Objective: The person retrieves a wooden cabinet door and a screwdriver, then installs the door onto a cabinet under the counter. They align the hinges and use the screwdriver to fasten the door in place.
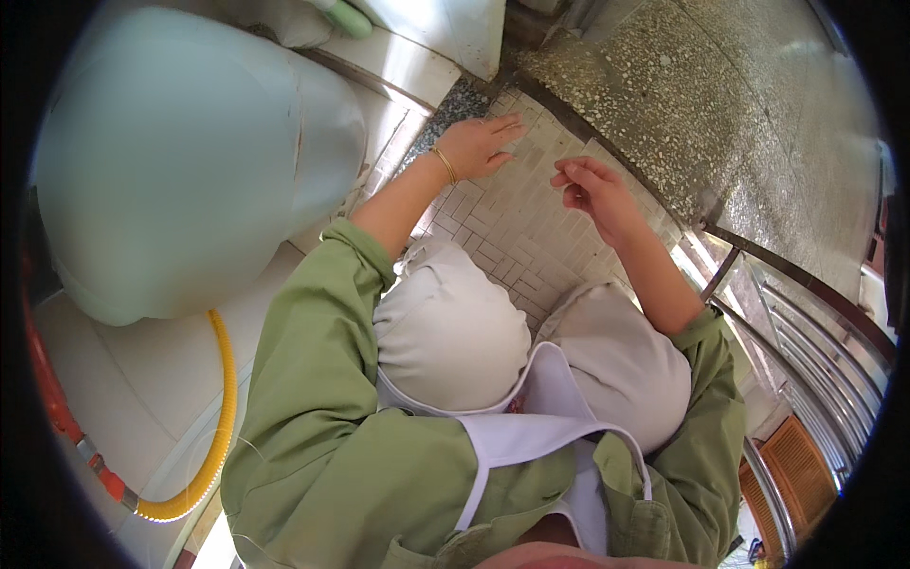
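Note:
Over a surface of small pale tiles (517, 223), my left hand (477, 145) reaches forward with its fingers stretched out and apart. A thin gold-coloured bangle (444, 164) circles its wrist. Nothing shows in that palm. To its right, apart from it, is my right hand (602, 197), its fingers curled in and the fingertips close to the thumb. Whether those fingers pinch anything small I cannot make out. Both forearms pass outside my bent knees, which are covered in beige cloth (450, 327). A white apron (545, 431) lies over my green jacket.
A large pale blue-grey rounded container (190, 161) fills the upper left. Below it curve a yellow corrugated hose (226, 408) and a red pipe (52, 389). A speckled terrazzo slab (654, 95) lies beyond the tiles. Metal railings (806, 351) and an orange-brown slatted panel (796, 465) stand at right.

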Action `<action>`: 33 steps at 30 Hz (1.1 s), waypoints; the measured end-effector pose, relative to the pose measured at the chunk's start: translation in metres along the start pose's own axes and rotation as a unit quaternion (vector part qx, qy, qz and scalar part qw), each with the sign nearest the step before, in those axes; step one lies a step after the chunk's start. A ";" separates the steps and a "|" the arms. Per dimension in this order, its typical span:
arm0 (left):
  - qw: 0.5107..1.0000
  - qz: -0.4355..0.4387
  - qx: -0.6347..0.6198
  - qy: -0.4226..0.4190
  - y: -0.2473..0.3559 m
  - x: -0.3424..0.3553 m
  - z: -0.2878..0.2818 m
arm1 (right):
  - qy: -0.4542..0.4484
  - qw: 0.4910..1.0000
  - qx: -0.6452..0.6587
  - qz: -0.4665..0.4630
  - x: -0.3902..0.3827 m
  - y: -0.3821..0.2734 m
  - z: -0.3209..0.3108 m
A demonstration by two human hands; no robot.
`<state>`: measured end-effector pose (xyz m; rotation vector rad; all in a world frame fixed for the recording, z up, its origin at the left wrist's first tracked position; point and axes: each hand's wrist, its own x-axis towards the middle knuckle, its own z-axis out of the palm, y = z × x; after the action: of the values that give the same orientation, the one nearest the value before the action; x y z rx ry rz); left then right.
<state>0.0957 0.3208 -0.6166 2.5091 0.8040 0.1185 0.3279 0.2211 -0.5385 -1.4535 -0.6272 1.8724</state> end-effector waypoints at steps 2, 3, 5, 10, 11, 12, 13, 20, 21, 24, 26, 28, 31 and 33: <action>0.998 -0.001 -0.016 0.067 0.012 0.000 -0.001 | 0.007 1.000 0.023 -0.015 0.003 -0.006 -0.001; 0.995 -0.002 -0.025 0.100 0.016 0.002 -0.004 | 0.016 0.998 0.049 -0.028 0.007 -0.010 -0.003; 0.998 -0.049 0.017 -0.021 0.023 -0.005 -0.014 | 0.041 0.993 0.107 -0.036 0.008 -0.004 -0.006; 0.971 0.069 0.215 0.073 0.040 -0.041 -0.039 | 0.154 0.974 0.168 0.005 -0.024 0.016 -0.015; 0.983 0.022 0.183 -0.016 0.044 -0.046 -0.045 | 0.187 0.968 0.164 0.019 -0.037 0.021 -0.018; 0.982 -0.024 0.151 -0.106 0.049 -0.053 -0.050 | 0.216 0.962 0.164 0.037 -0.052 0.026 -0.020; 0.971 -0.066 0.122 -0.195 0.058 -0.056 -0.058 | 0.246 0.954 0.164 0.054 -0.070 0.029 -0.023; 0.973 -0.199 -0.053 -0.108 0.181 -0.089 -0.129 | 0.347 0.917 0.176 0.086 -0.222 0.024 0.038; 0.958 -0.232 -0.017 -0.167 0.203 -0.097 -0.143 | 0.340 0.918 0.175 0.110 -0.245 0.033 0.053; 0.949 -0.263 0.089 -0.147 0.244 -0.142 -0.139 | 0.324 0.914 0.204 0.135 -0.298 0.034 0.104; 0.957 -0.288 -0.007 -0.036 0.269 -0.188 -0.114 | 0.312 0.921 0.189 0.134 -0.326 0.039 0.145; 0.944 -0.313 -0.104 -0.011 0.308 -0.219 -0.123 | 0.303 0.929 0.171 0.128 -0.344 0.057 0.178; 0.925 -0.341 -0.163 -0.044 0.353 -0.261 -0.171 | 0.326 0.936 0.098 0.087 -0.366 0.074 0.240; 0.970 -0.234 -0.069 0.021 0.371 -0.305 -0.173 | 0.361 0.929 0.004 0.077 -0.395 0.079 0.282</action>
<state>-0.0006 -0.0368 -0.2655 2.1297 1.3315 0.0635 0.0980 -0.1202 -0.2691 -2.0617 -0.1453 1.2803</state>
